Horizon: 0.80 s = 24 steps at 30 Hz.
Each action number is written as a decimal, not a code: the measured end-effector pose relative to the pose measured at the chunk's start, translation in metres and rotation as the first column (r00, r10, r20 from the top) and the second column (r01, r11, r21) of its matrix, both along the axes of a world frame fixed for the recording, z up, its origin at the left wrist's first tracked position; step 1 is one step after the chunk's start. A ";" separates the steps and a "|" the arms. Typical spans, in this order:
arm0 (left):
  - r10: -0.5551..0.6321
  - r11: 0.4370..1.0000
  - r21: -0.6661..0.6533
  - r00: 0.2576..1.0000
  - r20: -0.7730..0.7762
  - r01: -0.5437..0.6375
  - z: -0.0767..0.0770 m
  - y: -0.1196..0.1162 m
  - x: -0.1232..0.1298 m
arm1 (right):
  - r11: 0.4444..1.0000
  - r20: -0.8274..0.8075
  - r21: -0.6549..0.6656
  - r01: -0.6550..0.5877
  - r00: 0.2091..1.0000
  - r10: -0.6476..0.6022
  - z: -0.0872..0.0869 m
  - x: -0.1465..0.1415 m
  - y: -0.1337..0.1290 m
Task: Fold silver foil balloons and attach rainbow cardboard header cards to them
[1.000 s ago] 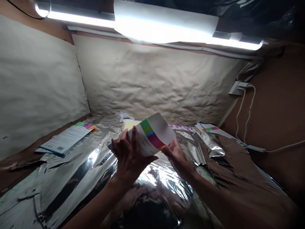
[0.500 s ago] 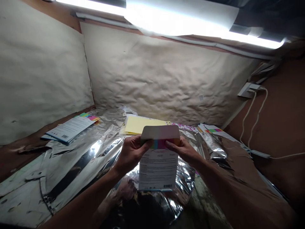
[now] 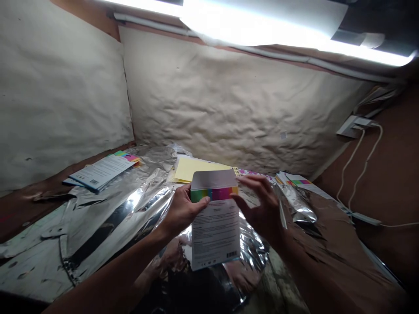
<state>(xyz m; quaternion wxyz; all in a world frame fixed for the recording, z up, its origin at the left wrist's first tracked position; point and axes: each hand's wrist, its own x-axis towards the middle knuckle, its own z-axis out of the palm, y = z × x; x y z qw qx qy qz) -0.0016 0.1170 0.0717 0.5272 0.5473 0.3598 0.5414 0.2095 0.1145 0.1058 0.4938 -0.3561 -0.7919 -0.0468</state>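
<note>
A white printed packet [image 3: 215, 235] with a rainbow band and a pale flap at its top hangs upright in the middle of the view. My left hand [image 3: 185, 208] grips its upper left edge, the thumb lying over the coloured band. At the packet's upper right, my right hand [image 3: 262, 205] has thumb and fingers apart, with the fingertips close to the flap's edge; whether they touch it is unclear. Behind the flap lie yellow sheets [image 3: 193, 169].
Similar printed packets [image 3: 103, 171] are stacked at the left. Crumpled silver foil [image 3: 124, 209] covers much of the table. More colourful papers [image 3: 299, 181] lie at the right, near a white power strip [image 3: 366, 218] with cables. A socket [image 3: 355, 125] is on the right wall.
My right hand has let go of the packet's right edge and opened, moving slightly right. The flap tilts more clearly into view while my left hand keeps its hold.
</note>
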 end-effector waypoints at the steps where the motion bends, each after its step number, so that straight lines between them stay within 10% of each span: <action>1: 0.004 1.000 0.013 1.000 -0.019 -0.004 -0.001 0.000 0.000 | 0.999 0.128 -0.025 -0.040 0.991 0.043 0.001 -0.003 -0.005; 8: -0.038 0.999 -0.019 0.999 -0.030 0.038 -0.001 -0.002 0.004 | 0.944 0.375 -0.329 -0.028 0.914 0.157 -0.001 -0.015 -0.020; 14: -0.179 0.976 -0.105 0.979 0.098 0.189 0.000 -0.004 0.004 | 0.952 0.017 -0.306 0.007 1.000 -0.002 0.000 0.001 -0.003; 18: -0.237 0.966 -0.104 0.971 0.028 0.238 0.000 -0.005 0.005 | 0.786 -0.152 -0.588 -0.190 0.981 0.123 -0.004 0.009 0.008; 24: -0.055 0.992 0.100 0.983 -0.176 0.073 -0.003 0.003 0.004 | 0.979 0.250 -0.202 0.007 0.967 0.045 -0.010 0.005 0.003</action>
